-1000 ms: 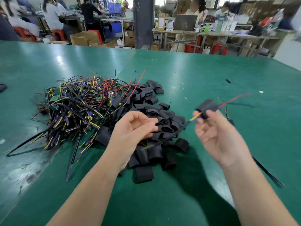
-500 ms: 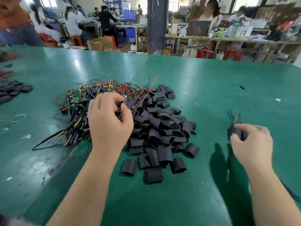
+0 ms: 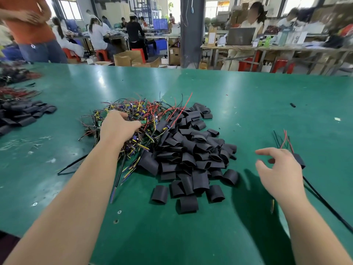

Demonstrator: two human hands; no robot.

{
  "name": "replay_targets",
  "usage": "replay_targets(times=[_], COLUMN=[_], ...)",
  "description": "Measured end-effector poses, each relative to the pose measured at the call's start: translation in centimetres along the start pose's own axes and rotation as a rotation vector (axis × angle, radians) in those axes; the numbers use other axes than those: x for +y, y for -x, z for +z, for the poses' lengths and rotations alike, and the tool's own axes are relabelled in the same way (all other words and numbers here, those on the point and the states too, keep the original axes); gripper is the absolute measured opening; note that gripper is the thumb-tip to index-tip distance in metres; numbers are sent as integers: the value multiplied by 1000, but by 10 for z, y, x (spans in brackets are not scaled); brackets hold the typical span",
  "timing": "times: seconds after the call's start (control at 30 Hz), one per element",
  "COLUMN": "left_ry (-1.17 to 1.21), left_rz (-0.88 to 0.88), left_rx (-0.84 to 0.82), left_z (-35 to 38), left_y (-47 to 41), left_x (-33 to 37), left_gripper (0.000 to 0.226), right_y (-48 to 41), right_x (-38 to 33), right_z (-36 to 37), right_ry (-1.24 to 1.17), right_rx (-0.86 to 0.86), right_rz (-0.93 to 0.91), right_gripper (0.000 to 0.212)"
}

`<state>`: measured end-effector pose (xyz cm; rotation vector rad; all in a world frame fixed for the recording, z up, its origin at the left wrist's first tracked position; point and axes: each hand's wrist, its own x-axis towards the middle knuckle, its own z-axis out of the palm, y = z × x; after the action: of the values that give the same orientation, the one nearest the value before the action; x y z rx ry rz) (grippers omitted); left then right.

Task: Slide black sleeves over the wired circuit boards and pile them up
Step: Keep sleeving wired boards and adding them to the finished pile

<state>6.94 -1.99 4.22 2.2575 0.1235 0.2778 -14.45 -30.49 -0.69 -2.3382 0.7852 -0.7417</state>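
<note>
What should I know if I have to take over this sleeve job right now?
Left hand: fingers dug into the pile of wired circuit boards; whether it grips one is hidden.
Right hand: open, holding nothing, beside a sleeved board lying on the green table.
Loose black sleeves are heaped between the hands.
Done: one sleeved board shows on the right.
Left: many bare boards to sleeve and pile there.

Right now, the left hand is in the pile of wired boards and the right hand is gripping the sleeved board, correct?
No. In the head view the right hand is open and grips nothing; the sleeved board lies on the table beside it. The left hand is in the wired boards.
</note>
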Motion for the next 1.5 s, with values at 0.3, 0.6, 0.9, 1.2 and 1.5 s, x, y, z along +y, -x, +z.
replay_targets(times=[0.3, 0.6, 0.9, 1.2, 1.5], left_ry=[672, 297, 247, 129, 122], left_rz=[308, 617, 480, 847, 782], left_rx=[-411, -1064, -945, -543, -549], left_z=[-16, -3, 16, 50, 66], left_y=[74, 135, 126, 125, 126], left_x=[42, 19, 27, 40, 21], left_gripper=[21, 24, 10, 10, 14], right_y=[9, 18, 21, 27, 26], right_x=[-22, -42, -44, -46, -40], right_z=[3, 8, 13, 18, 31], right_ry=[-629, -1590, -1562, -1243, -1115], right_rx=[-183, -709, -520, -391, -290], right_rz=[141, 349, 360, 279, 142], right_gripper=[25, 34, 23, 16, 30])
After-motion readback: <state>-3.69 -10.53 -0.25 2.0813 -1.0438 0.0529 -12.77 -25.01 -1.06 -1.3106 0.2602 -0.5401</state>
